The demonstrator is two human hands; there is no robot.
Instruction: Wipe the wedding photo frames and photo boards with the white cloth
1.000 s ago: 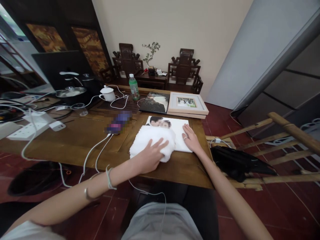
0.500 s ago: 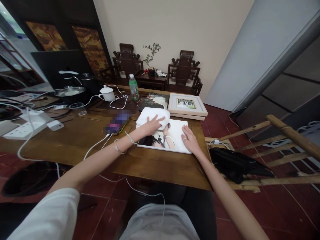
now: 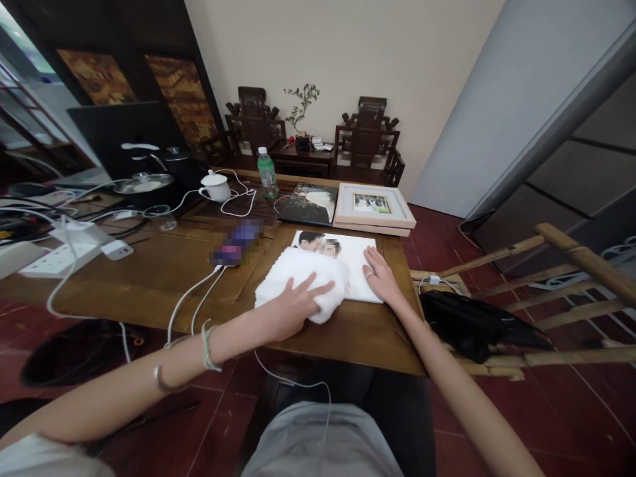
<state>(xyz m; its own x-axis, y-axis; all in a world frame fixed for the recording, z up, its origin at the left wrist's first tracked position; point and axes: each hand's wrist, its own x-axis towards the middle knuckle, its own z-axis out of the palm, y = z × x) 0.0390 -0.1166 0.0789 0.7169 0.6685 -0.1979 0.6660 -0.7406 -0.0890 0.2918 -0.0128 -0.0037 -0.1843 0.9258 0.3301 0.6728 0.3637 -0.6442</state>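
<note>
A white folded cloth (image 3: 298,278) lies on a white photo print (image 3: 355,255) flat on the wooden table (image 3: 149,271). My left hand (image 3: 293,306) presses on the near part of the cloth, fingers spread flat. My right hand (image 3: 380,278) lies flat on the print's right edge, fingers stretched out, a ring on one finger. The cloth covers the lower left of the print; only the top of the picture shows.
Beyond the print lie a dark photo (image 3: 309,203) and a light wooden frame (image 3: 373,207). A phone (image 3: 237,242) with white cables, a green bottle (image 3: 267,173), a white teapot (image 3: 216,187), a power strip (image 3: 59,260) and a pan (image 3: 143,183) sit leftward. A bamboo chair (image 3: 546,305) with a black bag (image 3: 472,324) stands right.
My left hand has dragged the cloth from the print's far left corner back toward me over its near left part. My right hand has stayed in place on the right edge.
</note>
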